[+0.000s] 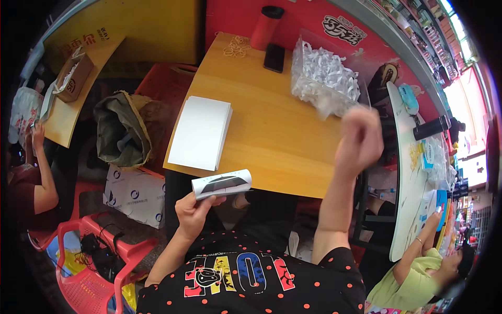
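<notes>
Gripping a rolled white sheet (221, 183) with a dark print, the left hand (194, 210) closes its fingers around the roll's left end and holds it just off the near edge of the wooden table (272, 131), level and pointing right. The right hand (360, 137) is raised above the table's right edge, blurred, fingers curled in toward the palm; whether it pinches anything I cannot tell. Just beyond that hand sits a clear bag (324, 73) full of white paper strips, near the table's far right corner. A flat stack of white sheets (201, 132) lies at the left edge of the table, slightly overhanging, well apart from the bag, with bare wood between them. At the far end lie a dark phone (274, 57), a red cylinder (265, 27) with a black lid, and a small heap of rubber bands (236, 46). Left of the table an olive bag (123, 128) slumps against a red crate (167, 83), with a printed white carton (135, 194) below it and a red plastic chair (89, 256) nearer still. Another person's arm (42, 172) shows at the far left beside a second wooden table (73, 104). At the lower right a person in a green top (413, 282) rests a hand (433, 217) on a white table (405, 172) that stands close to the right edge of the wooden one.
</notes>
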The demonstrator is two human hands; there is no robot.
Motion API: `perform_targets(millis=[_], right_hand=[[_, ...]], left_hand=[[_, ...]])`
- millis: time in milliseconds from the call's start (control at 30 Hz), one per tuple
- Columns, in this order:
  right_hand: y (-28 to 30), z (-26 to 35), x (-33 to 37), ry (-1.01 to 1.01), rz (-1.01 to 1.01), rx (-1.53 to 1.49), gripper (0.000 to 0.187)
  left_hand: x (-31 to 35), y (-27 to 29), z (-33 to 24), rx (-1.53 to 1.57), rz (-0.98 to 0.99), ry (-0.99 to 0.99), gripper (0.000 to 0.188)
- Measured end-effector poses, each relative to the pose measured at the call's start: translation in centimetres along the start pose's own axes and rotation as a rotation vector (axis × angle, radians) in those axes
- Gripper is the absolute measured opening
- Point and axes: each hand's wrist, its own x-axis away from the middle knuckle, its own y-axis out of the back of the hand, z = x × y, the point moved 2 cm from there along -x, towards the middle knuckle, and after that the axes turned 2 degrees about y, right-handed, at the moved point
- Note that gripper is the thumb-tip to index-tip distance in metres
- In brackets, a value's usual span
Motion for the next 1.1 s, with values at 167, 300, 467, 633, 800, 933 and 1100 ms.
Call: perform_targets(millis=[167,300,467,633,800,933,1100], right_hand=[[-0.2,-17.7,-3.1,-0.198,-0.01,0.418,0.017],[-4.6,-10.5,0.1,-0.277,0.259,0.395,0.022],[-7.1,2.4,11.8,-0.635,0.442,-0.457,0.01],[-8.4,4.6,15.2,-0.777,0.384,-0.476,0.014],[-8.5,4.5,15.8,-0.951,0.35,-0.542,0.007],[-8.7,4.8,16.2,-1.123,0.336,-0.58,0.004],[-9.4,3.1,18.5,-1.318,0.254,-0.944,0.016]], left_hand=[[-1.3,0.5,-0.6,0.364,-0.122,0.293,0.017],[-1.8,1.7,-0.5,0.436,-0.254,0.314,0.015],[-2.8,2.4,0.0,0.466,-0.266,0.291,0.019],[-2.7,1.6,-0.2,0.409,-0.237,0.258,0.02],[-2.6,1.1,-0.1,0.417,-0.236,0.24,0.02],[-2.3,1.2,0.0,0.402,-0.232,0.213,0.019],[-2.1,1.0,0.4,0.284,-0.236,0.123,0.016]])
